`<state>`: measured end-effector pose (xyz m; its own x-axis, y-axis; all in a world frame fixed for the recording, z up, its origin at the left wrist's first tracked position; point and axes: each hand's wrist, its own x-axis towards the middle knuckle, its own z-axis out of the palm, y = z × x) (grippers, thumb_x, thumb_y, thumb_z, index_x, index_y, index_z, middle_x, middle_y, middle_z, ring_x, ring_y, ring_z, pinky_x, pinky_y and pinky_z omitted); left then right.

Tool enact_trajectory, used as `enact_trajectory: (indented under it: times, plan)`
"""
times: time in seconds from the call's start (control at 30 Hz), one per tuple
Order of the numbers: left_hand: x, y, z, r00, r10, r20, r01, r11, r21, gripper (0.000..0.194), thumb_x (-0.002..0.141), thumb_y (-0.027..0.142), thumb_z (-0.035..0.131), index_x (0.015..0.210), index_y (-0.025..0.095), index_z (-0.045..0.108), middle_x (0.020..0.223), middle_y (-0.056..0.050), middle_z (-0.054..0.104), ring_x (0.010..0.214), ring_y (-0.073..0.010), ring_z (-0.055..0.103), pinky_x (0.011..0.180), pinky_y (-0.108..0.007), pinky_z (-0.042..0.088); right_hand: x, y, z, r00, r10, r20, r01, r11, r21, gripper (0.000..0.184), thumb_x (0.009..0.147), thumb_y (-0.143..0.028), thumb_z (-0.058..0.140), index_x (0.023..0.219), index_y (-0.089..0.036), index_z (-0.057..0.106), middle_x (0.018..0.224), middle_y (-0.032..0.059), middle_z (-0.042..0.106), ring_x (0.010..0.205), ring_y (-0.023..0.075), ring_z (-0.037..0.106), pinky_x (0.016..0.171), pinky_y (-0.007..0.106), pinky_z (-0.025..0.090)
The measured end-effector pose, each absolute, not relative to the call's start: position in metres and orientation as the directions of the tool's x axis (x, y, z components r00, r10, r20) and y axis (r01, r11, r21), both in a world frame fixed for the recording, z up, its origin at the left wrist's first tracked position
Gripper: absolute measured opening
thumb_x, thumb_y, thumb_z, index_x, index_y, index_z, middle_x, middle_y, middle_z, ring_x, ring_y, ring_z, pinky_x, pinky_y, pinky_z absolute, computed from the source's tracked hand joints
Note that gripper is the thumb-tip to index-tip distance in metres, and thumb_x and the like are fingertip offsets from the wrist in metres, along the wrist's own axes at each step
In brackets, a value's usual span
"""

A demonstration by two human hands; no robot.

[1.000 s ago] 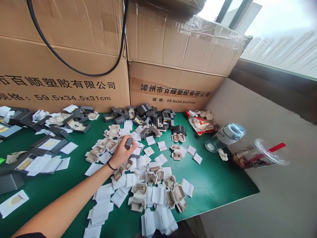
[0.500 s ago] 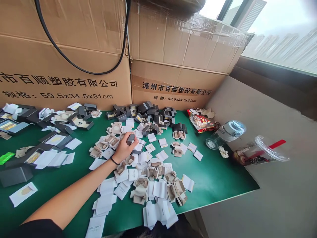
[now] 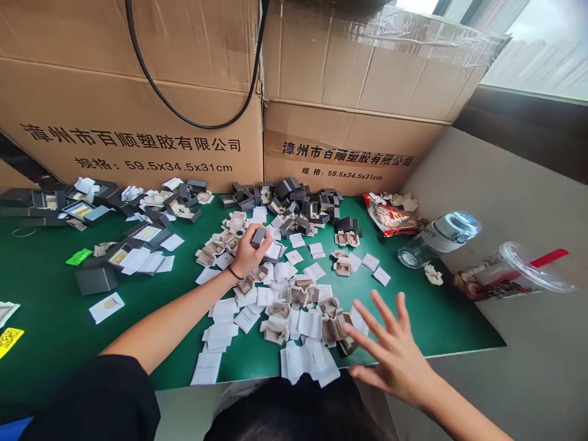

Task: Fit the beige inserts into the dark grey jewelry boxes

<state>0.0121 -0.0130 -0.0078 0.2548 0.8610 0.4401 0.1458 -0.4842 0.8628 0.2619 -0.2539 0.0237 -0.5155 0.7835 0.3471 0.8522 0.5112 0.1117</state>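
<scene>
My left hand [image 3: 248, 254] reaches over the middle of the table and is closed around a small dark grey box [image 3: 258, 237]. Just right of it lies an open box [image 3: 274, 252] with a white insert. My right hand [image 3: 390, 352] hovers at the table's front edge, fingers spread and holding nothing. Near its fingertips are folded grey-brown card inserts [image 3: 334, 327]. White paper cards and folded leaflets [image 3: 310, 323] spread across the middle. Behind my left hand sits a heap of dark open boxes [image 3: 294, 205].
Large cardboard cartons [image 3: 193, 147] line the back under a hanging black cable [image 3: 202, 127]. More dark boxes [image 3: 96, 278] lie at left. A red snack bag [image 3: 390, 217], a clear bottle [image 3: 438, 239] and a plastic cup [image 3: 509, 272] stand or lie at right.
My right hand has come into view from the lower right with its fingers spread. The view has shifted left; my left hand still grips the small box at about the same spot.
</scene>
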Motion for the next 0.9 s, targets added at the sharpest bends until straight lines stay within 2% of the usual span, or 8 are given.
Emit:
enact_trajectory:
  times: [0.1,0.2,0.3,0.43,0.53,0.6,0.77,0.9]
  plan:
    - [0.013,-0.014,-0.009,0.288,0.858,0.426,0.167,-0.483,0.860,0.013,0.077,0.027,0.053,0.085,0.019,0.046,0.081,-0.002,0.055,0.074,-0.0153,0.054,0.075,-0.029,0.044,0.232,-0.230,0.010,-0.722,0.643,0.256,0.681,0.726,0.095,0.059,0.078,-0.065,0.045,0.131,-0.038,0.041,0.146,0.0037,0.029,0.134,0.0428,0.015,0.096,0.075,0.004]
    - [0.015,-0.012,-0.010,0.291,0.856,0.428,0.184,-0.489,0.853,0.011,0.078,0.026,0.052,0.085,0.019,0.047,0.081,-0.002,0.054,0.075,-0.0150,0.054,0.075,-0.029,0.043,0.215,-0.191,-0.006,-0.820,0.538,0.195,0.558,0.827,0.068,0.054,0.085,-0.057,0.040,0.135,-0.038,0.034,0.148,-0.0003,0.025,0.137,0.0373,0.012,0.099,0.072,-0.002]
    - [0.017,-0.004,-0.010,0.267,0.857,0.441,0.197,-0.497,0.845,0.011,0.077,0.026,0.052,0.083,0.019,0.047,0.081,-0.002,0.054,0.075,-0.0149,0.054,0.076,-0.029,0.043,0.218,-0.145,-0.018,-0.819,0.540,0.196,0.560,0.826,0.067,0.051,0.089,-0.051,0.036,0.137,-0.035,0.032,0.148,0.0003,0.027,0.137,0.0333,0.015,0.101,0.070,-0.001]
    - [0.018,0.014,-0.007,0.203,0.868,0.453,0.205,-0.490,0.847,0.012,0.075,0.027,0.054,0.082,0.019,0.048,0.079,-0.001,0.055,0.075,-0.0151,0.054,0.075,-0.029,0.043,0.233,-0.094,-0.019,-0.710,0.656,0.257,0.689,0.721,0.064,0.047,0.090,-0.043,0.040,0.135,-0.030,0.036,0.144,0.0034,0.034,0.134,0.0324,0.024,0.102,0.069,0.005]
    - [0.013,0.022,0.001,0.132,0.879,0.457,0.190,-0.475,0.859,0.014,0.074,0.028,0.055,0.082,0.019,0.048,0.078,-0.001,0.055,0.075,-0.0158,0.055,0.075,-0.030,0.043,0.240,-0.089,-0.007,-0.602,0.726,0.331,0.782,0.620,0.063,0.045,0.091,-0.036,0.041,0.135,-0.027,0.039,0.144,0.0059,0.035,0.135,0.0326,0.023,0.103,0.068,0.008]
    - [0.007,0.021,0.008,0.091,0.895,0.436,0.151,-0.445,0.883,0.016,0.072,0.029,0.058,0.082,0.020,0.049,0.076,0.000,0.055,0.073,-0.0158,0.055,0.073,-0.030,0.044,0.247,-0.104,0.002,-0.616,0.704,0.353,0.766,0.639,0.064,0.048,0.090,-0.038,0.043,0.136,-0.023,0.038,0.144,0.0075,0.034,0.136,0.0330,0.021,0.105,0.066,0.010]
    - [-0.008,-0.012,0.028,0.042,0.978,0.206,-0.110,-0.200,0.974,0.017,0.069,0.029,0.061,0.081,0.020,0.052,0.076,0.000,0.057,0.071,-0.0152,0.057,0.067,-0.029,0.046,0.281,-0.164,0.000,-0.863,0.433,0.259,0.469,0.878,0.093,0.049,0.088,-0.046,0.044,0.130,-0.021,0.046,0.137,0.0047,0.045,0.133,0.0292,0.028,0.110,0.059,0.012]
    - [-0.008,-0.037,0.039,0.186,0.983,0.000,-0.261,0.050,0.964,0.021,0.065,0.029,0.065,0.080,0.020,0.055,0.072,0.001,0.059,0.066,-0.0159,0.059,0.058,-0.027,0.046,0.296,-0.165,-0.014,-0.857,0.448,0.256,0.493,0.857,0.151,0.041,0.089,-0.039,0.046,0.126,-0.022,0.050,0.134,0.0045,0.049,0.132,0.0272,0.032,0.111,0.057,0.014]
